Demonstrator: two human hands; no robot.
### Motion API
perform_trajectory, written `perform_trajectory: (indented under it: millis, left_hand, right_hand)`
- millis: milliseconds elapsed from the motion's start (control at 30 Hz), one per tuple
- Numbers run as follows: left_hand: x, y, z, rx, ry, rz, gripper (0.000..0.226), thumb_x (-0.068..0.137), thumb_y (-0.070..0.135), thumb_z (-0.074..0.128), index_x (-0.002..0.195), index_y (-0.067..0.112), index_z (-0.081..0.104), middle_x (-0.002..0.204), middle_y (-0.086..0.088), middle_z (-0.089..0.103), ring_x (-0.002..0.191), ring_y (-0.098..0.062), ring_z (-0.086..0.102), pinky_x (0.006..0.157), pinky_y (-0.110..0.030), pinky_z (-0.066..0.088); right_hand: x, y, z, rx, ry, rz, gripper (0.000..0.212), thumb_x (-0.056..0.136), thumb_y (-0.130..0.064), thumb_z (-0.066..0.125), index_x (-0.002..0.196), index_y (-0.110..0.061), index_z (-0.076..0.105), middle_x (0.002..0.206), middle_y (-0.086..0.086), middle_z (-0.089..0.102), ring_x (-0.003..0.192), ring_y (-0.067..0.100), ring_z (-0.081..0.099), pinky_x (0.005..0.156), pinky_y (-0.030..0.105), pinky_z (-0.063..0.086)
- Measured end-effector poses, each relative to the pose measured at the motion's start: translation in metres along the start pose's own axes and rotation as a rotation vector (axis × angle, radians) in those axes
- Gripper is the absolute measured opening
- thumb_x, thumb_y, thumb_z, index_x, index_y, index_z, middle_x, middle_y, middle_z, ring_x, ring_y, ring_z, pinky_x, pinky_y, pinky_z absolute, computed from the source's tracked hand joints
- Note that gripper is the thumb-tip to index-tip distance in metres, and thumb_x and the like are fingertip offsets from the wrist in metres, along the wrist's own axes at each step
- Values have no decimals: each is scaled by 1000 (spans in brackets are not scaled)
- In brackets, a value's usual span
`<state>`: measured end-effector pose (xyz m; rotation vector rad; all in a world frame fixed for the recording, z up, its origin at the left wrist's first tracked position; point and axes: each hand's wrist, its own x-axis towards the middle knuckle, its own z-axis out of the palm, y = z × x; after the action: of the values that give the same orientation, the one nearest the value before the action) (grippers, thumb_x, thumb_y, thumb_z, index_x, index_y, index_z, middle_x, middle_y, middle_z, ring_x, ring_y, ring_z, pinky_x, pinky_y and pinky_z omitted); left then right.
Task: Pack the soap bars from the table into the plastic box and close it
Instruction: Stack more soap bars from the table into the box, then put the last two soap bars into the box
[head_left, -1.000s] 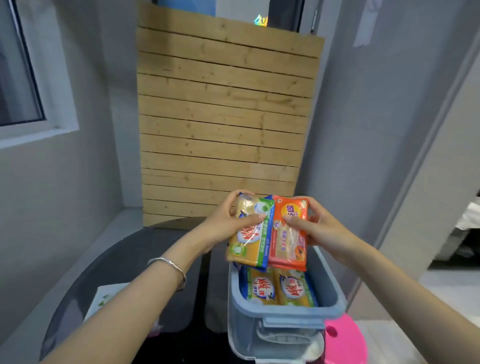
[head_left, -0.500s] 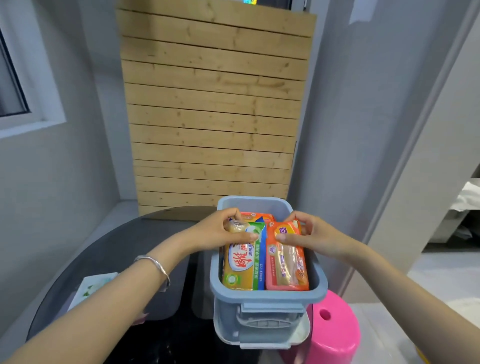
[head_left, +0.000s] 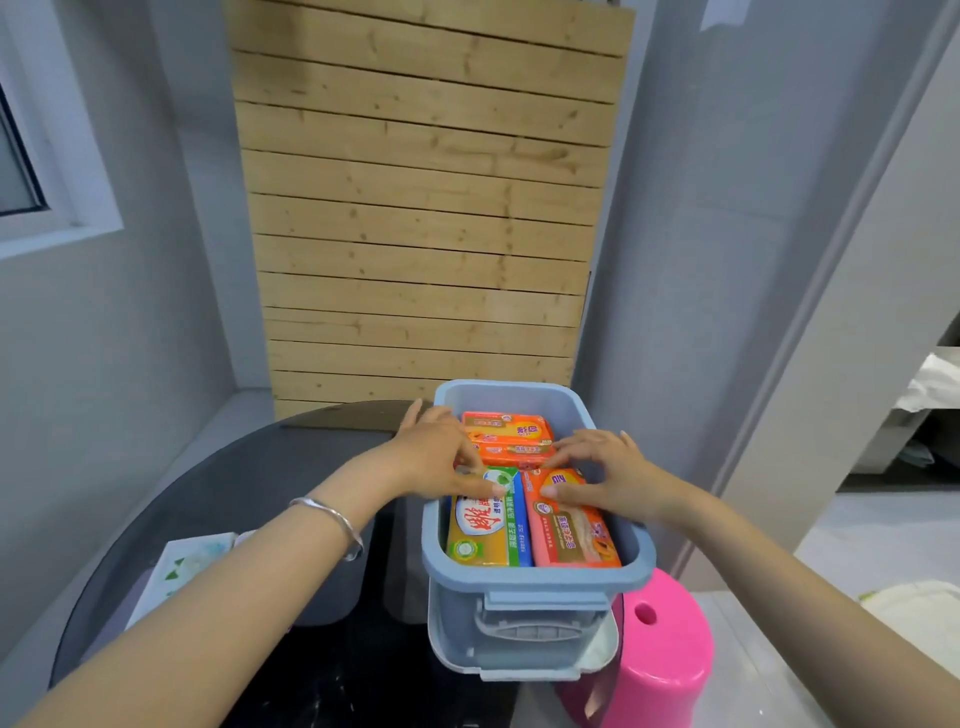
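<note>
- The light blue plastic box (head_left: 537, 574) stands open on the right edge of the dark round glass surface (head_left: 218, 488).
- Inside the box, at the near end, a yellow soap bar with green and blue stripes (head_left: 485, 530) lies side by side with an orange-pink soap bar (head_left: 574, 535), the two touching.
- Behind them, at the far end, an orange soap bar (head_left: 506, 427) lies across on top of another orange one.
- The left hand (head_left: 441, 452) has its fingers loosely spread, the fingertips pressing on the far end of the yellow bar; it clamps nothing.
- The right hand (head_left: 608, 478) is also spread, with the thumb on the orange-pink bar and nothing gripped.
- A silver bracelet (head_left: 332, 519) is on the left wrist.
- A bright pink plastic stool (head_left: 660, 654) stands just beside the box, lower, on the right.
- A wooden slat panel (head_left: 426, 208) leans on the grey wall behind.
</note>
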<state>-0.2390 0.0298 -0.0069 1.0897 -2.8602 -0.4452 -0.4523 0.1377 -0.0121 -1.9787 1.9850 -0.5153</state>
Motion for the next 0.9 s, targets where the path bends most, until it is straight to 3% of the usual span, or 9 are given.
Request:
perform_trajectory:
  millis: [100,167,233,367,467,533,733,800,900]
  left_hand:
    - [-13,-9,0,-43,189,32,44,77,65,52,111,40,64,147,5,39,145,-17,3,113,-46,-16]
    - [-26,-23,-3,-131,328,25,42,79,63,51,114,43,61,147,7,39,145,-16,6,114,-46,-13]
    - [-42,-44,-5,-219,454,-7,39,79,62,50,111,45,61,142,10,44,144,-16,12,116,-46,-8]
    - [-88,-101,-1,-304,575,-132,55,71,73,37,108,42,63,132,9,55,136,-18,32,115,-50,16]
    - [-122,-147,19,-422,634,-294,55,77,66,44,112,30,65,124,3,62,122,-18,50,108,-45,34]
    - [-141,-171,41,-511,618,-429,47,83,55,52,118,25,61,128,0,59,123,-19,50,107,-41,37]
    - [-167,-210,94,-470,336,-801,84,87,57,45,145,1,23,153,-17,29,141,-30,27,114,-38,24]
    - [-167,-213,101,-379,170,-846,83,88,63,32,147,5,19,157,-18,17,145,-32,15,117,-41,15]
    - [-165,-211,107,-390,144,-807,71,90,61,28,148,22,18,160,-12,7,147,-31,2,117,-46,4]
  right_hand:
    - [-2,-23,-2,134,68,-76,26,82,-43,65,105,-32,70,119,-14,63,121,8,53,111,38,33]
    - [0,-50,-2,278,112,-97,21,86,-36,64,105,-31,71,116,-14,62,117,4,54,95,8,40]
    - [6,-84,1,444,158,-109,19,89,-30,61,106,-30,70,112,-17,63,111,-3,55,86,0,39]
    - [24,-157,31,841,145,-94,18,91,-23,58,105,-31,67,101,-22,66,92,-18,60,84,0,43]
    - [38,-194,78,941,52,11,25,91,-23,58,116,-25,64,118,-7,66,114,2,58,105,20,40]
    - [44,-207,117,888,-55,121,37,92,-27,57,128,-19,57,134,0,58,123,10,51,106,24,36]
    - [53,-207,200,682,-206,396,76,90,-50,50,151,-13,22,160,4,17,147,21,17,116,34,19]
    - [57,-207,216,483,-250,415,73,93,-52,41,151,-12,21,162,7,6,149,22,1,119,37,6]
    - [62,-214,236,421,-228,324,58,95,-47,40,147,-22,33,161,8,9,149,25,-3,119,40,0]
